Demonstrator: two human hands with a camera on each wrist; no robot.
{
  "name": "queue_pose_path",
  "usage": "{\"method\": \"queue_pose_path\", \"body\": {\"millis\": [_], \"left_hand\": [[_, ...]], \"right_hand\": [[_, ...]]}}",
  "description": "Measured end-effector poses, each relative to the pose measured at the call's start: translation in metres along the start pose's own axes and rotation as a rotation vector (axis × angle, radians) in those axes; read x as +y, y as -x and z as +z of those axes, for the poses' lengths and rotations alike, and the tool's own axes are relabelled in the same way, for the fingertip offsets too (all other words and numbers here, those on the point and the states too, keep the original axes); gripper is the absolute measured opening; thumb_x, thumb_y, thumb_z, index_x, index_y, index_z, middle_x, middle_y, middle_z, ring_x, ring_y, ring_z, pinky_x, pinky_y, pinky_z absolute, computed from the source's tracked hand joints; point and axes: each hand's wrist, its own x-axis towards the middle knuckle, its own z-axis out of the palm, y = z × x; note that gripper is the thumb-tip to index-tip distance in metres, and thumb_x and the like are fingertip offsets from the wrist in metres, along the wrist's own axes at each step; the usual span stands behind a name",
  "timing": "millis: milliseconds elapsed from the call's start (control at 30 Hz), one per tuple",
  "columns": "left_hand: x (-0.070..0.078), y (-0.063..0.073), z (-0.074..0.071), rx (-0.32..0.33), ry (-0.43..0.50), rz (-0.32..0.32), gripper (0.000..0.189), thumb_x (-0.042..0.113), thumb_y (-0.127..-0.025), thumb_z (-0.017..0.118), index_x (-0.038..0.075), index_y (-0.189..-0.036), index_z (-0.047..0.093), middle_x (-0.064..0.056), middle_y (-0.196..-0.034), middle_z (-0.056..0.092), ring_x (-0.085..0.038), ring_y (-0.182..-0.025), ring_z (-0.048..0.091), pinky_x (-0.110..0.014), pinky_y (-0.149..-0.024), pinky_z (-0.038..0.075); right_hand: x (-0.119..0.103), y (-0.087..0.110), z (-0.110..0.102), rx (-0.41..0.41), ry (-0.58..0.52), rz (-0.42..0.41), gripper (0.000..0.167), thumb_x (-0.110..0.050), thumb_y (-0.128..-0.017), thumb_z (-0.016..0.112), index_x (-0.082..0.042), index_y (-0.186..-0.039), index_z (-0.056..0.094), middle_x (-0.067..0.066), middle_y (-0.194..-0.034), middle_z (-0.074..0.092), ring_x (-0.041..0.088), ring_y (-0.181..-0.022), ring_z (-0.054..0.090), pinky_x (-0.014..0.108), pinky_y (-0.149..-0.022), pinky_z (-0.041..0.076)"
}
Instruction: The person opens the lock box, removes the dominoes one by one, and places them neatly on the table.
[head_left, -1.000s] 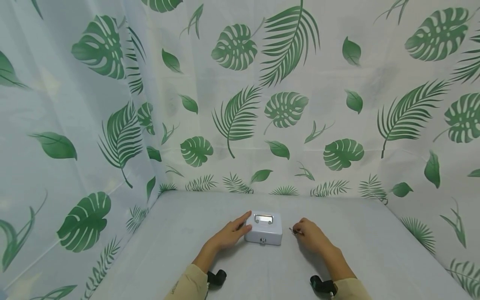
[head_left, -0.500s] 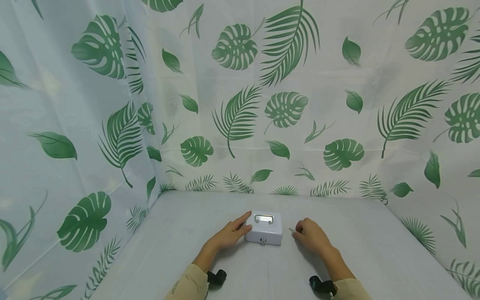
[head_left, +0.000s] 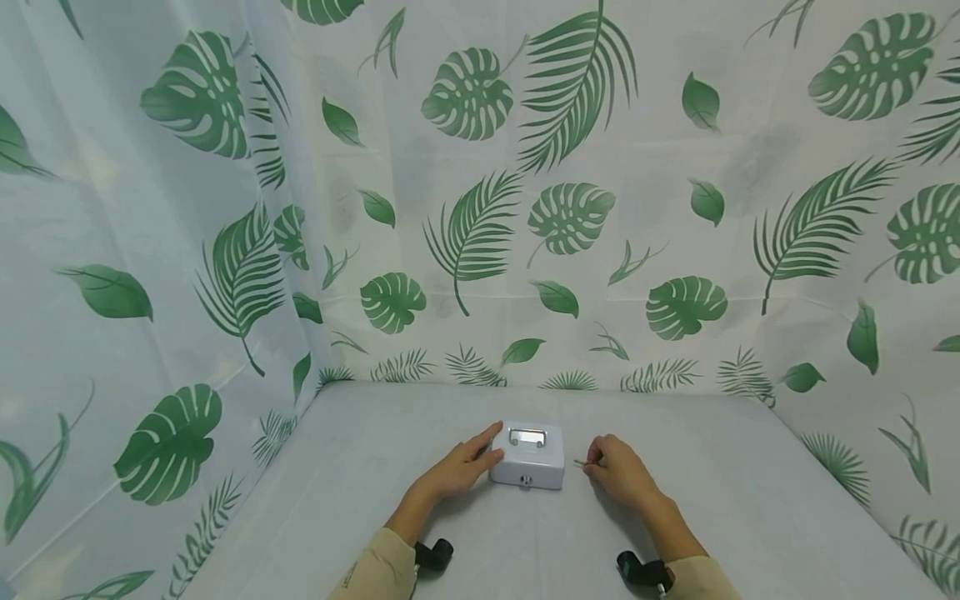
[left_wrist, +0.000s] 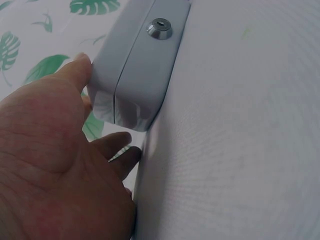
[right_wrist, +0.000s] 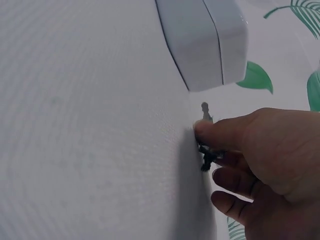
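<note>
White curtain [head_left: 570, 275] with green leaf print, across the back and down the left side. In front of it, pale worktop [head_left: 690, 450]. Beige sleeves at the bottom edge, left sleeve [head_left: 378, 567] and right sleeve [head_left: 701, 579].

White box [head_left: 538, 461] on the worktop, between both hands, sitting flat, lid down, thin seam all round where visible. Left hand [head_left: 456, 469] at the box's left side: thumb and forefinger apart, tips resting on the lid's left edge, not clamped; lower fingers loose in the wrist view. Right hand [head_left: 622, 471] just right of the box, not touching it: thumb and forefinger together, pinching a key; other fingers bent.

Left wrist camera [head_left: 433, 556] and right wrist camera [head_left: 643, 570]: both black, near the cuffs, on the inner side. Silver handle [head_left: 527, 437] folded on top of the lid. Round silver lock [left_wrist: 159, 29] on the front face, dark slot in the middle.

Smallest, the key [right_wrist: 205, 111]: clamped in the right hand, tip poking out toward the box, short of contact. Too blurred to tell whether just one.
</note>
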Motion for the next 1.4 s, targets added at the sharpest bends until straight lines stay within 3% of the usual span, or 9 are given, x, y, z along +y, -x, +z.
{"method": "queue_pose_path", "body": {"millis": [200,500,733,900,1200,1400], "left_hand": [[-0.001,0.000,0.000,0.002,0.004,-0.001,0.064,0.057,-0.108,0.042,0.032,-0.165,0.028,0.008,-0.170,0.031,-0.022,-0.159,0.028,-0.061,-0.130,0.010],[0.000,0.001,0.000,0.007,-0.002,-0.004,0.064,0.058,-0.108,0.042,0.033,-0.165,0.028,0.009,-0.169,0.031,-0.022,-0.159,0.028,-0.061,-0.130,0.008],[-0.001,0.000,0.000,0.006,0.004,-0.007,0.064,0.057,-0.108,0.042,0.032,-0.165,0.028,0.009,-0.169,0.031,-0.022,-0.159,0.028,-0.061,-0.130,0.007],[-0.001,0.000,0.000,0.001,0.019,-0.008,0.064,0.057,-0.108,0.042,0.032,-0.165,0.029,0.009,-0.170,0.031,-0.022,-0.159,0.027,-0.062,-0.130,0.009],[0.000,0.000,-0.001,0.000,0.023,-0.014,0.064,0.058,-0.108,0.042,0.032,-0.165,0.029,0.009,-0.169,0.031,-0.022,-0.159,0.028,-0.062,-0.130,0.009],[0.001,0.000,-0.001,0.005,0.010,-0.016,0.065,0.057,-0.108,0.042,0.029,-0.165,0.029,0.008,-0.169,0.032,-0.023,-0.159,0.028,-0.063,-0.130,0.005]], "right_hand": [[-0.001,0.000,0.000,0.044,-0.025,0.004,0.011,-0.009,-0.094,0.073,-0.011,-0.091,0.063,-0.001,-0.082,0.064,0.015,-0.071,0.051,0.029,-0.062,0.042],[-0.004,-0.001,-0.004,0.153,-0.004,-0.066,0.006,-0.004,-0.096,0.071,-0.007,-0.101,0.069,0.004,-0.090,0.074,0.012,-0.074,0.058,0.029,-0.065,0.050],[-0.005,0.000,-0.005,0.125,-0.144,-0.057,0.005,-0.002,-0.098,0.068,-0.002,-0.102,0.071,0.009,-0.090,0.073,0.010,-0.068,0.061,0.023,-0.058,0.051],[-0.007,0.001,-0.006,0.148,-0.172,-0.060,0.009,-0.003,-0.097,0.069,-0.001,-0.104,0.075,0.011,-0.096,0.076,0.011,-0.073,0.067,0.021,-0.063,0.054],[-0.012,-0.001,-0.005,0.225,-0.167,-0.164,0.019,0.003,-0.093,0.073,-0.001,-0.111,0.076,0.009,-0.100,0.077,0.012,-0.080,0.068,0.022,-0.068,0.057],[-0.015,-0.002,-0.005,0.250,-0.225,-0.250,0.019,0.005,-0.091,0.075,-0.002,-0.109,0.075,0.008,-0.103,0.078,0.012,-0.083,0.071,0.021,-0.069,0.060]]}}
